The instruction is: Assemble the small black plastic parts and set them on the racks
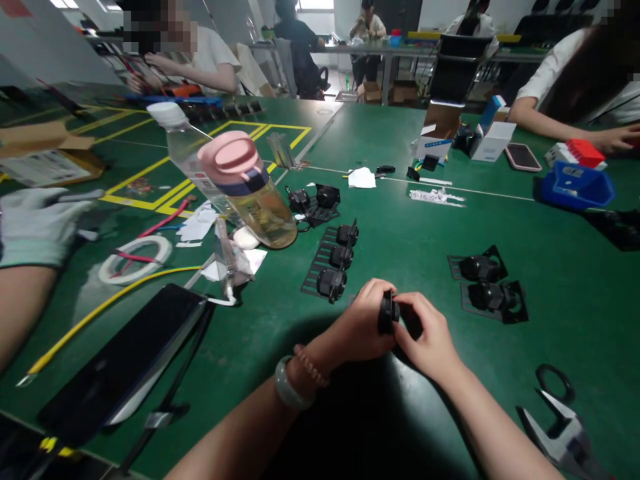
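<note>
Between my two hands is a small black round part with a flat flange [387, 313]; its exact kind I cannot make out. My left hand [367, 320] wraps round its left side, wearing a beaded bracelet and a pale bangle on the wrist. From the right, my right hand [427, 333] pinches the part's other face between thumb and fingers. Just beyond my left hand, several similar black round parts on slotted plates [333, 263] lie in a row. Another group of black parts on plates [493, 287] rests to the right of my right hand.
A pink-lidded bottle [260, 193] and a clear bottle [183, 153] stand at left. Nearer lie a black phone [125, 360], a yellow cable [105, 307] and a tape roll [107, 267]. Metal calipers [565, 427] lie front right. A co-worker's gloved hand [37, 223] reaches in; a blue bin [575, 190] stands right.
</note>
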A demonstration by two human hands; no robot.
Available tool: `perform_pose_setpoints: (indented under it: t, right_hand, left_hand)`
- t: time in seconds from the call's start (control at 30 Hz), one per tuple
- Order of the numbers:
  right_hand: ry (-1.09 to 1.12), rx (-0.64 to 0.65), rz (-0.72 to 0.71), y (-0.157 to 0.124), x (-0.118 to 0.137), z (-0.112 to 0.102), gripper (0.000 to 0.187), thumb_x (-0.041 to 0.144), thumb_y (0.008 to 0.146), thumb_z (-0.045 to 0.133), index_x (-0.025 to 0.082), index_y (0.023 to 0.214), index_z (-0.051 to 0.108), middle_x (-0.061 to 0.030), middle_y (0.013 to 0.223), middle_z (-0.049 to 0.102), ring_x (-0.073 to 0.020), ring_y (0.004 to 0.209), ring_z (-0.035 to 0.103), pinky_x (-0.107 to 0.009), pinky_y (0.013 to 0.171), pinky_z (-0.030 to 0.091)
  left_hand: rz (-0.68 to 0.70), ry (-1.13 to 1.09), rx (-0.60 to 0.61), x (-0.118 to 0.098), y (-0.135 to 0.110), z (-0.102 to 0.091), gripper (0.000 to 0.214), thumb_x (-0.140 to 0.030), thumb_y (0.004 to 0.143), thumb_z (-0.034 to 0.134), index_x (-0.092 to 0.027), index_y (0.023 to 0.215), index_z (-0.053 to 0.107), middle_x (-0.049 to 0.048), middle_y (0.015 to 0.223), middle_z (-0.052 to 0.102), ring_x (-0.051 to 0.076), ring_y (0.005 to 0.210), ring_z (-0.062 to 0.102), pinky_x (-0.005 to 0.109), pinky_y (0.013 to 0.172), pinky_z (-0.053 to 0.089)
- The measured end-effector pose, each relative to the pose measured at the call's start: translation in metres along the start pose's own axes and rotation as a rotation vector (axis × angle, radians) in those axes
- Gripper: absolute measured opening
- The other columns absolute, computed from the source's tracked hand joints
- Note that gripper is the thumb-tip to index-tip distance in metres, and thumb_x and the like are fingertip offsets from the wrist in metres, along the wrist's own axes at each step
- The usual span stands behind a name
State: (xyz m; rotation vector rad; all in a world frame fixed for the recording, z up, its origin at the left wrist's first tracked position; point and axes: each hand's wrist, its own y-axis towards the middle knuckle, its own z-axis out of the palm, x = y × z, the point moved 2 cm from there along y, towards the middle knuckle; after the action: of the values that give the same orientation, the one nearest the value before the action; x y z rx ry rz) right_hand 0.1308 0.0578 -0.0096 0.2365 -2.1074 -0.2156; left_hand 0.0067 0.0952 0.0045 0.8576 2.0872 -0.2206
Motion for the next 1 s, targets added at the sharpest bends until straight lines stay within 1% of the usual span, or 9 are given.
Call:
perform_pose_setpoints:
  t: [0.13, 0.27, 0.4, 0.5, 0.63, 0.77, 0.87, 1.0]
  right_hand:
    - [-0.02, 0.016, 0.0, -0.001, -0.003, 0.0, 0.034, 0.014, 0.063, 0.048, 0.02, 0.097, 0.047, -0.0047, 0.091, 0.053, -0.0178, 0.087, 0.047, -0.032, 0.075, 0.04]
    - [0.006, 0.044, -0.001, -0.002, -0.002, 0.0, 0.038, 0.013, 0.064, 0.047, 0.02, 0.101, 0.045, -0.0062, 0.096, 0.051, -0.0187, 0.091, 0.046, -0.034, 0.078, 0.04]
    - [0.095, 0.078, 0.066, 0.0, 0.001, -0.001, 0.04, 0.012, 0.063, 0.048, 0.019, 0.102, 0.043, -0.0067, 0.1, 0.048, -0.0193, 0.094, 0.044, -0.035, 0.081, 0.04]
    - [0.153, 0.074, 0.137, 0.004, 0.003, -0.003, 0.04, 0.009, 0.062, 0.047, 0.02, 0.101, 0.042, -0.0067, 0.103, 0.046, -0.0197, 0.096, 0.043, -0.037, 0.082, 0.038]
    - [0.208, 0.086, 0.171, 0.01, 0.004, -0.004, 0.037, 0.008, 0.062, 0.047, 0.021, 0.096, 0.043, -0.0065, 0.103, 0.044, -0.0203, 0.097, 0.042, -0.038, 0.081, 0.039]
    - [0.227, 0.103, 0.164, 0.013, 0.004, -0.003, 0.037, 0.008, 0.059, 0.049, 0.023, 0.092, 0.044, -0.0072, 0.102, 0.043, -0.0224, 0.096, 0.043, -0.041, 0.08, 0.04]
    - [0.228, 0.077, 0.146, 0.013, 0.002, -0.001, 0.039, 0.007, 0.057, 0.049, 0.023, 0.092, 0.043, -0.0078, 0.103, 0.043, -0.0239, 0.096, 0.043, -0.043, 0.079, 0.04]
    - [0.2, 0.078, 0.119, 0.012, -0.001, 0.001, 0.04, 0.008, 0.057, 0.05, 0.023, 0.094, 0.044, -0.0078, 0.103, 0.043, -0.0234, 0.096, 0.043, -0.042, 0.078, 0.041]
  left_hand:
    - [0.017, -0.037, 0.032, -0.002, 0.0, -0.004, 0.046, -0.013, 0.059, 0.049, -0.014, 0.103, 0.035, 0.0094, 0.101, 0.04, 0.019, 0.096, 0.038, 0.036, 0.086, 0.035]
    - [-0.02, -0.066, 0.046, -0.002, 0.0, -0.007, 0.051, -0.013, 0.058, 0.051, -0.013, 0.106, 0.032, 0.0104, 0.102, 0.039, 0.02, 0.097, 0.038, 0.036, 0.085, 0.037]
    - [-0.042, -0.084, 0.06, -0.004, 0.002, -0.01, 0.055, -0.013, 0.057, 0.052, -0.013, 0.108, 0.03, 0.0115, 0.105, 0.038, 0.021, 0.101, 0.037, 0.039, 0.087, 0.035]
    - [-0.08, -0.1, 0.085, -0.004, 0.005, -0.013, 0.057, -0.011, 0.056, 0.051, -0.014, 0.109, 0.029, 0.0115, 0.107, 0.037, 0.021, 0.101, 0.037, 0.038, 0.087, 0.036]
    - [-0.11, -0.105, 0.098, -0.002, 0.007, -0.014, 0.058, -0.01, 0.057, 0.05, -0.015, 0.11, 0.029, 0.0111, 0.107, 0.037, 0.021, 0.103, 0.036, 0.04, 0.089, 0.034]
    - [-0.142, -0.124, 0.088, 0.0, 0.006, -0.015, 0.062, -0.01, 0.055, 0.051, -0.017, 0.112, 0.027, 0.0105, 0.109, 0.037, 0.022, 0.105, 0.035, 0.039, 0.091, 0.033]
    - [-0.153, -0.126, 0.093, 0.0, 0.006, -0.015, 0.062, -0.01, 0.055, 0.051, -0.019, 0.112, 0.028, 0.0095, 0.108, 0.039, 0.022, 0.105, 0.035, 0.04, 0.091, 0.032]
    - [-0.146, -0.134, 0.083, 0.0, 0.006, -0.015, 0.06, -0.01, 0.056, 0.05, -0.019, 0.112, 0.028, 0.0094, 0.108, 0.038, 0.021, 0.105, 0.035, 0.038, 0.092, 0.032]
